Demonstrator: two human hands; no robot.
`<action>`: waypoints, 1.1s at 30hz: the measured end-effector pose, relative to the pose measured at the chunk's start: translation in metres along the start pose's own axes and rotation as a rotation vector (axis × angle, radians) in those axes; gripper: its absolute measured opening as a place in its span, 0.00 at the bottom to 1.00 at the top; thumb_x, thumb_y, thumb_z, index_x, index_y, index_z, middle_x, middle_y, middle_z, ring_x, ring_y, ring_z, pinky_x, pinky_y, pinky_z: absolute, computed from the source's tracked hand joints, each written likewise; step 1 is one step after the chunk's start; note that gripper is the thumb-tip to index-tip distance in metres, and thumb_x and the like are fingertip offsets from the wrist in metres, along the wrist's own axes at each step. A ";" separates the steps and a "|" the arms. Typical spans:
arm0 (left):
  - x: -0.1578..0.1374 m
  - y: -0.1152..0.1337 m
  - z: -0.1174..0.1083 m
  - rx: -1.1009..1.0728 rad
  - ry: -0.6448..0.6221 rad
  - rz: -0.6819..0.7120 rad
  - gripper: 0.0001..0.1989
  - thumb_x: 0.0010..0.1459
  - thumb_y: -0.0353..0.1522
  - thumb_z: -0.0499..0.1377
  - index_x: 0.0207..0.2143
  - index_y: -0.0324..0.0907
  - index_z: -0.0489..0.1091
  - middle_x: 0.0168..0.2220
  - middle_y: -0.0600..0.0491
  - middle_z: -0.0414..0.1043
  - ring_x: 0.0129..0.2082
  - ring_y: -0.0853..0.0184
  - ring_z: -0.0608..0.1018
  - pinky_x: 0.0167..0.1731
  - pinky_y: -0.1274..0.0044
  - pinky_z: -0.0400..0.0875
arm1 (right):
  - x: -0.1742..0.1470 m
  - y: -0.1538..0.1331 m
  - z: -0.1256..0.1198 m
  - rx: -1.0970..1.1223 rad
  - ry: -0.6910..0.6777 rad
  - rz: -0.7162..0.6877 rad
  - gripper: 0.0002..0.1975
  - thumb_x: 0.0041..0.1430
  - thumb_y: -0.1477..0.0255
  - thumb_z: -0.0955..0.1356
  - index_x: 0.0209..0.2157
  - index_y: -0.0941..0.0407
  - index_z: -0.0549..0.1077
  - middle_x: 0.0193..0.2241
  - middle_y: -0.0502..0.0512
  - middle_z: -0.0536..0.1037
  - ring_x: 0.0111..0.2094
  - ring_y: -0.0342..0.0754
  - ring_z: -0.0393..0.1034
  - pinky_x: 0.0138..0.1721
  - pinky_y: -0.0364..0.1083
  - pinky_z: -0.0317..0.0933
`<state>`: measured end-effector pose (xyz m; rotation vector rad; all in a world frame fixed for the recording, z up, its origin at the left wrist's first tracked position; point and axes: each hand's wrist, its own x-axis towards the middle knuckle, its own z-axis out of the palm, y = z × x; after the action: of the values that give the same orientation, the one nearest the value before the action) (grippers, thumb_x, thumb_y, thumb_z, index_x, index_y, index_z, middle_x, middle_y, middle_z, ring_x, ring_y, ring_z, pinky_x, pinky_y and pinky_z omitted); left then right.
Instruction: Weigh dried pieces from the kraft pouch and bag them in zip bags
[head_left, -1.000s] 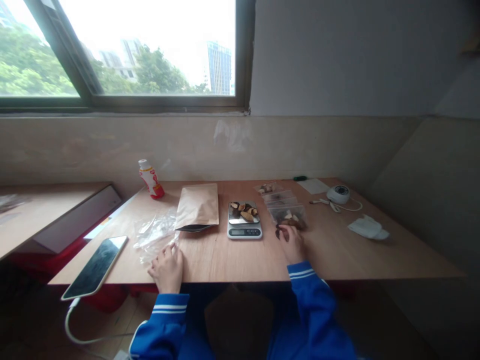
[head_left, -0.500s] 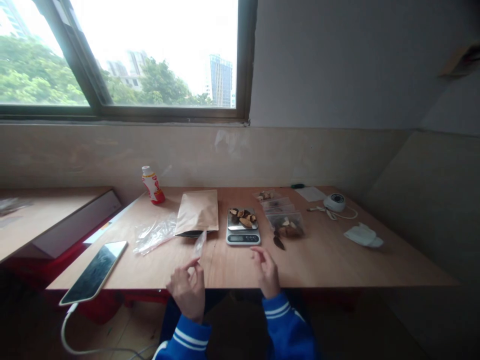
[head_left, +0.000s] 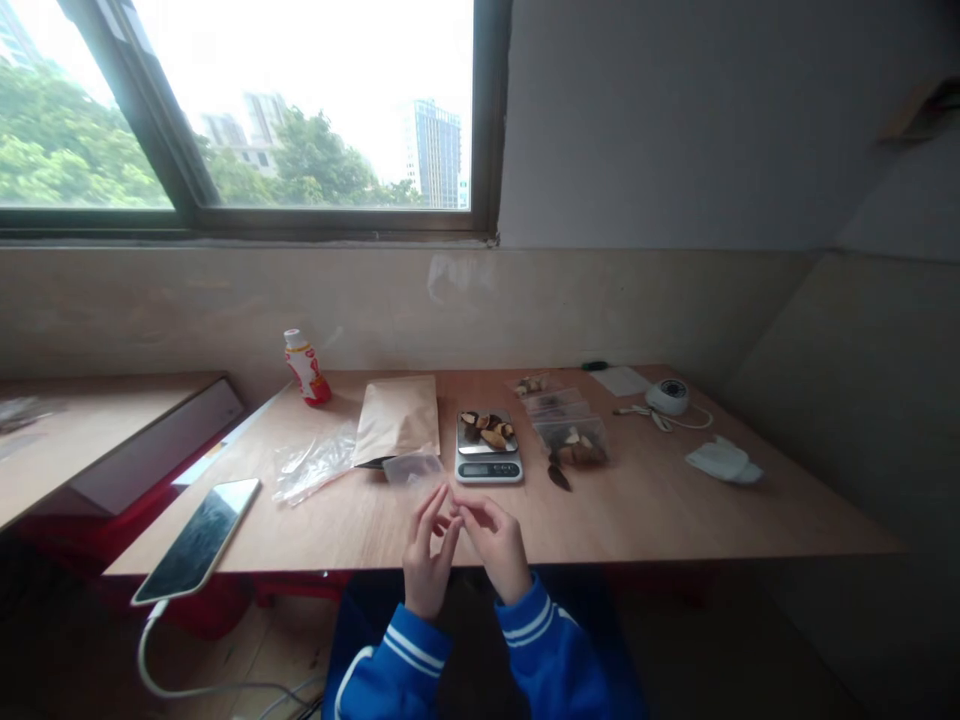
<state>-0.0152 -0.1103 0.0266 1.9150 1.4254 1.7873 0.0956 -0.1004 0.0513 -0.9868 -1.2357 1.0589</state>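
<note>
In front of the scale, my left hand (head_left: 429,558) and my right hand (head_left: 495,540) meet with their fingertips close together. A small clear plastic bag (head_left: 411,470) sticks out past the left fingers, and both hands pinch its near edge. Just beyond lies the kitchen scale (head_left: 489,470), bearing several brown and pale dried pieces (head_left: 487,430) on its plate. The bag's far end overlaps the mouth of a brown kraft pouch (head_left: 397,415). One dark dried piece (head_left: 559,478) lies on the table right of the scale.
Filled clear bags (head_left: 574,440) lie right of the scale. Farther right are a white dome camera (head_left: 667,397) with a cable and a crumpled white tissue (head_left: 724,462). Leftward are a crumpled plastic wrapper (head_left: 315,465), a red-white bottle (head_left: 306,370) and a phone (head_left: 196,540) on a cable.
My left hand has moved right with the plastic bag, and my right hand has come left to meet it. The bag has turned and now shows its broad side.
</note>
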 end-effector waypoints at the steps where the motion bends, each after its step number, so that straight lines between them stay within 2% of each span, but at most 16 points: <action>1: 0.004 -0.001 0.002 0.007 -0.006 0.019 0.19 0.59 0.31 0.57 0.53 0.45 0.65 0.45 0.48 0.72 0.26 0.72 0.75 0.29 0.77 0.73 | 0.002 -0.001 -0.001 -0.010 0.008 -0.004 0.14 0.55 0.61 0.69 0.37 0.56 0.77 0.34 0.58 0.80 0.38 0.52 0.75 0.40 0.48 0.70; 5: 0.025 -0.009 0.008 0.015 0.001 0.123 0.12 0.60 0.29 0.56 0.46 0.45 0.70 0.37 0.52 0.74 0.28 0.71 0.74 0.26 0.80 0.70 | 0.016 -0.009 -0.005 -0.032 0.049 -0.005 0.15 0.50 0.60 0.72 0.32 0.57 0.78 0.31 0.57 0.81 0.34 0.51 0.76 0.38 0.48 0.71; 7: 0.040 -0.014 0.005 0.010 0.012 0.169 0.08 0.60 0.30 0.56 0.41 0.45 0.72 0.34 0.52 0.74 0.30 0.70 0.74 0.26 0.80 0.69 | 0.026 -0.013 -0.014 -0.019 0.082 0.026 0.17 0.46 0.58 0.73 0.30 0.58 0.78 0.28 0.57 0.81 0.28 0.50 0.75 0.33 0.48 0.71; 8: 0.048 -0.016 0.003 0.020 0.068 0.163 0.07 0.60 0.30 0.55 0.38 0.44 0.73 0.33 0.53 0.73 0.29 0.70 0.73 0.27 0.79 0.68 | 0.031 -0.015 -0.021 -0.007 0.111 0.049 0.18 0.45 0.57 0.73 0.29 0.58 0.78 0.27 0.57 0.81 0.25 0.49 0.74 0.29 0.47 0.70; 11: 0.069 -0.023 -0.004 0.076 0.345 0.084 0.06 0.60 0.33 0.56 0.34 0.42 0.71 0.31 0.54 0.71 0.27 0.71 0.69 0.29 0.77 0.67 | 0.042 -0.018 -0.050 0.008 0.240 0.101 0.23 0.43 0.53 0.73 0.32 0.60 0.77 0.25 0.57 0.80 0.18 0.46 0.70 0.23 0.46 0.68; 12: 0.075 -0.025 -0.005 0.088 0.425 0.048 0.07 0.60 0.34 0.56 0.34 0.41 0.71 0.31 0.54 0.71 0.27 0.70 0.69 0.30 0.77 0.66 | 0.045 -0.018 -0.060 -0.004 0.276 0.094 0.25 0.44 0.52 0.72 0.34 0.60 0.77 0.26 0.58 0.80 0.19 0.46 0.70 0.23 0.47 0.68; 14: 0.082 -0.029 -0.003 0.109 0.501 0.006 0.08 0.60 0.36 0.55 0.34 0.41 0.69 0.31 0.53 0.70 0.30 0.69 0.69 0.31 0.76 0.66 | 0.051 -0.017 -0.079 -0.063 0.296 0.044 0.25 0.49 0.52 0.69 0.37 0.60 0.76 0.29 0.60 0.80 0.23 0.48 0.73 0.27 0.48 0.69; 16: 0.083 -0.034 0.004 0.144 0.497 0.012 0.09 0.61 0.37 0.54 0.34 0.41 0.68 0.33 0.52 0.70 0.33 0.67 0.70 0.36 0.73 0.66 | 0.061 -0.014 -0.092 -0.178 0.268 -0.048 0.23 0.55 0.54 0.66 0.41 0.59 0.75 0.36 0.62 0.80 0.34 0.51 0.75 0.36 0.50 0.70; 19: 0.076 -0.046 0.022 0.176 0.473 0.064 0.10 0.62 0.38 0.52 0.38 0.41 0.65 0.39 0.48 0.70 0.41 0.64 0.72 0.46 0.65 0.63 | 0.083 -0.004 -0.100 -0.425 0.172 -0.187 0.18 0.58 0.60 0.64 0.45 0.55 0.74 0.46 0.61 0.76 0.47 0.53 0.70 0.48 0.54 0.65; 20: 0.072 -0.051 0.028 0.153 0.486 0.095 0.09 0.63 0.38 0.50 0.39 0.41 0.63 0.42 0.47 0.68 0.43 0.63 0.71 0.46 0.64 0.63 | 0.092 0.001 -0.100 -0.510 0.129 -0.215 0.17 0.58 0.62 0.64 0.45 0.54 0.75 0.48 0.60 0.74 0.50 0.53 0.68 0.51 0.54 0.63; 22: 0.066 -0.061 0.039 0.081 0.526 0.131 0.07 0.64 0.36 0.48 0.39 0.41 0.59 0.47 0.43 0.65 0.48 0.62 0.70 0.46 0.64 0.65 | 0.110 0.011 -0.097 -0.659 0.033 -0.237 0.16 0.58 0.65 0.65 0.46 0.53 0.75 0.51 0.59 0.72 0.54 0.53 0.65 0.56 0.55 0.58; 25: 0.064 -0.068 0.046 0.018 0.569 0.108 0.06 0.64 0.34 0.47 0.41 0.41 0.53 0.51 0.37 0.62 0.53 0.60 0.69 0.45 0.63 0.67 | 0.129 0.025 -0.090 -0.827 -0.094 -0.210 0.18 0.56 0.68 0.67 0.50 0.50 0.73 0.57 0.60 0.65 0.59 0.56 0.59 0.59 0.56 0.53; 28: 0.067 -0.069 0.045 0.000 0.548 0.073 0.06 0.65 0.33 0.46 0.42 0.41 0.51 0.54 0.34 0.61 0.55 0.59 0.68 0.46 0.62 0.67 | 0.138 0.034 -0.082 -0.945 -0.155 -0.171 0.22 0.54 0.69 0.69 0.52 0.51 0.71 0.58 0.62 0.62 0.60 0.59 0.56 0.59 0.57 0.52; 31: 0.068 -0.068 0.045 -0.019 0.525 0.051 0.06 0.65 0.32 0.46 0.43 0.42 0.51 0.56 0.32 0.60 0.57 0.58 0.67 0.49 0.61 0.66 | 0.138 0.040 -0.078 -0.994 -0.138 -0.158 0.19 0.55 0.71 0.68 0.50 0.55 0.73 0.55 0.65 0.65 0.56 0.58 0.63 0.56 0.55 0.56; 33: 0.066 -0.068 0.045 -0.032 0.517 0.047 0.06 0.65 0.33 0.46 0.43 0.42 0.51 0.56 0.32 0.60 0.58 0.58 0.66 0.50 0.59 0.65 | 0.136 0.042 -0.077 -0.987 -0.103 -0.184 0.17 0.55 0.73 0.67 0.48 0.56 0.74 0.51 0.64 0.68 0.51 0.55 0.67 0.54 0.52 0.60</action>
<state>-0.0235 -0.0060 0.0139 1.5428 1.4796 2.4327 0.1730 0.0405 0.0355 -1.5097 -1.9507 0.3061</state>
